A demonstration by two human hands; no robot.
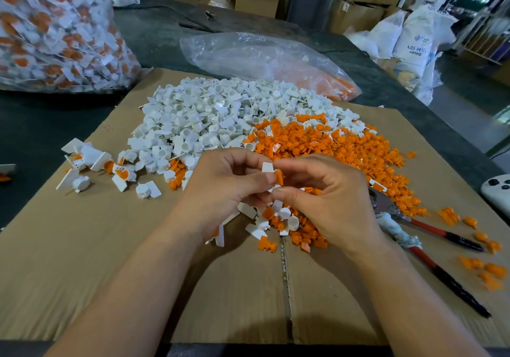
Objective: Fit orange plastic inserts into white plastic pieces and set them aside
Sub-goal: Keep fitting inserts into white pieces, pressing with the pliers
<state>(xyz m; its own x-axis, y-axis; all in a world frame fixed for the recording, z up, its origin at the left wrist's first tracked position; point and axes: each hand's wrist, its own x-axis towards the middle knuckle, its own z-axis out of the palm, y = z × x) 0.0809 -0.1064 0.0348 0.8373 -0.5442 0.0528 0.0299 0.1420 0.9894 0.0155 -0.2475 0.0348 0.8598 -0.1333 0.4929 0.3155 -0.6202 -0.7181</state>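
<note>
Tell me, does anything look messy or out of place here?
Yes. A few loose orange plastic inserts lie scattered on the brown cardboard sheet, right of the red-handled cutters, away from the big orange pile.

white piece point(267, 167) and orange insert point(279, 177) above cardboard point(110, 274) centre: mostly covered by left hand point(220, 188) and right hand point(328, 199), seating unclear. cutters point(430, 246) on cardboard's right: jaws hidden under right hand. bag point(55, 31) beyond cardboard's far-left corner: cropped by frame. controller point(496, 191) off cardboard's right: cropped.
</note>
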